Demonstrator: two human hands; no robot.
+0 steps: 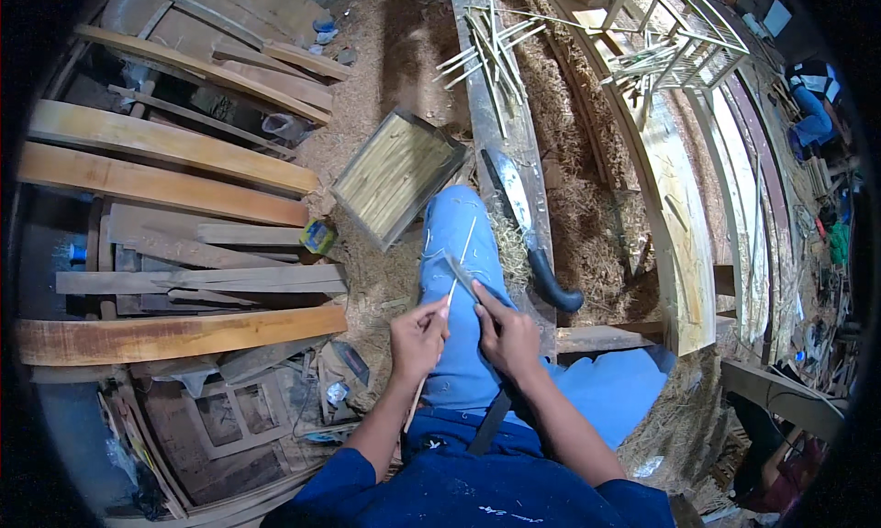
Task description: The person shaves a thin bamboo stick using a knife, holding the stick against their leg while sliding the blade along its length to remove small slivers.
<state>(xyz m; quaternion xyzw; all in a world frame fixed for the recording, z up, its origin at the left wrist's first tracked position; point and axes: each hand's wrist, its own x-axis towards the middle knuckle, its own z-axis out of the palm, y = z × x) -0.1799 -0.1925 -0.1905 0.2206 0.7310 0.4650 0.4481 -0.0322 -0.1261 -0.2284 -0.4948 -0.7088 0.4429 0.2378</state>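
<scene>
My left hand [418, 340] pinches a thin pale wooden strip [415, 409], which runs lengthwise over my blue-trousered leg [450, 216]. My right hand [505, 340] grips a small metal blade [457, 269] that lies against the strip just above my left fingers; its handle is mostly hidden by my hand. A large knife [509, 198] with a curved black handle rests beside my leg on a long weathered plank [477, 69]. Thin pale sticks [496, 55] lie farther along that plank. A shallow wooden tray [395, 179] sits on the shaving-covered floor left of my knee.
Stacked boards [165, 335] fill the left side. Long curved timbers [679, 253] and a slatted wooden frame [707, 51] with more sticks stand on the right. A person in blue trousers [812, 106] is at the upper right; another person [780, 473] is partly visible lower right.
</scene>
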